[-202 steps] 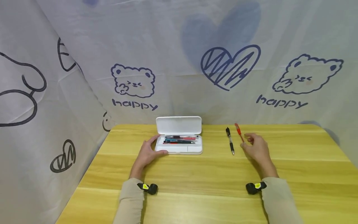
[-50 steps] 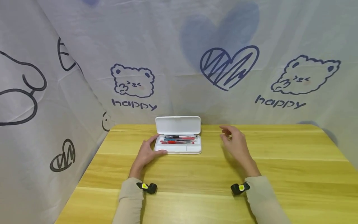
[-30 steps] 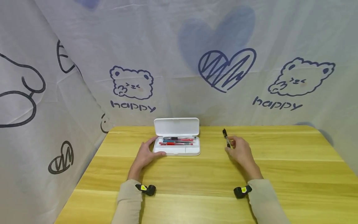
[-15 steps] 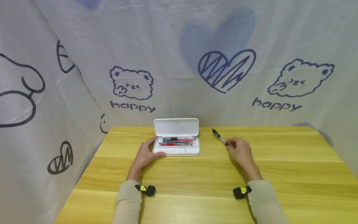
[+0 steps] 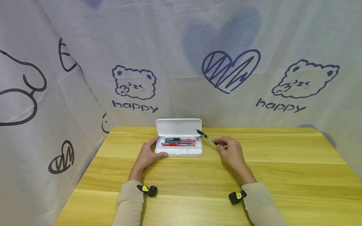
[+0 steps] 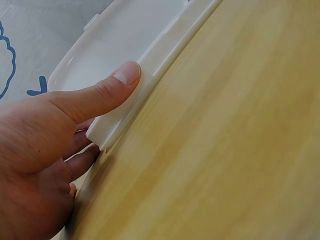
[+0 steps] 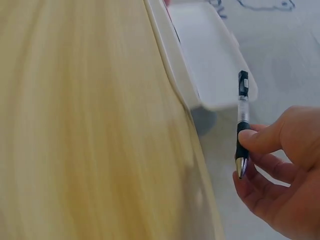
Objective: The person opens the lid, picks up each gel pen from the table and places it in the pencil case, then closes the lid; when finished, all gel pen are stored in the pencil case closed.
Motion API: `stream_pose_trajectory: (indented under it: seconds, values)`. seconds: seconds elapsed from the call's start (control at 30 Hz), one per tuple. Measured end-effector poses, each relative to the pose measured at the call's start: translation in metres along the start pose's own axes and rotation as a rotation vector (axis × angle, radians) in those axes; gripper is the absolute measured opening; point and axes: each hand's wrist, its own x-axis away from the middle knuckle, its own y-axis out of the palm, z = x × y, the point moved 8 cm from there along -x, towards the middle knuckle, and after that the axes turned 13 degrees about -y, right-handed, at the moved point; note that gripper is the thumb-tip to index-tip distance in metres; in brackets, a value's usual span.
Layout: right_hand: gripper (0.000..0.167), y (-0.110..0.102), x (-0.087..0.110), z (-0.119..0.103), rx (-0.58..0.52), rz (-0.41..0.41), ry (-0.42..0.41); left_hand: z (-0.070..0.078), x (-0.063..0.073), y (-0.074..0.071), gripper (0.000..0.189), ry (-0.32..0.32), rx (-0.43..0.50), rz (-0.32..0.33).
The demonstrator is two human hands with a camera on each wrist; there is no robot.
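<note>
A white pencil case point(image 5: 173, 151) stands with its lid point(image 5: 178, 128) raised at the back of the table. My left hand point(image 5: 146, 156) holds its left end, thumb along the front edge and fingers around the end, as the left wrist view also shows. Inside the case lie several pens, with a red pen point(image 5: 173, 144) nearest the front of the group. My right hand point(image 5: 232, 153) pinches a black and clear click pen point(image 7: 243, 107) by its grip near the metal tip. The pen's clicker end points left and overlaps the lid's right edge in the head view.
The pencil case has a front compartment with a small divider point(image 5: 187, 151). Behind the wooden table point(image 5: 181, 179) hangs a pale printed cloth point(image 5: 181, 94), right at the back edge. Each wrist wears a small black camera point(image 5: 152, 191).
The red pen that lay on the table now lies in the case. My right hand has picked up the black pen, turned it and carried it left to the case; my left hand stays put.
</note>
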Motion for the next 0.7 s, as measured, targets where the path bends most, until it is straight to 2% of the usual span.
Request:
stream_pose_trajectory:
  seconds: [0.17,0.33,0.47,0.7]
  values:
    - [0.017,0.012,-0.003,-0.01,-0.043,0.061,-0.018,0.0,-0.002,0.002,0.094,0.014,0.003,-0.007]
    - [0.014,0.027,-0.007,-0.011,-0.114,0.115,0.022,-0.002,-0.001,0.002,0.094,0.003,-0.002,-0.002]
    - [0.015,0.042,-0.017,-0.018,-0.146,0.099,0.026,-0.003,0.0,0.001,0.095,-0.009,0.002,-0.003]
    - [0.016,0.067,-0.042,-0.031,-0.127,0.011,-0.032,0.002,-0.001,-0.002,0.095,0.006,0.01,0.003]
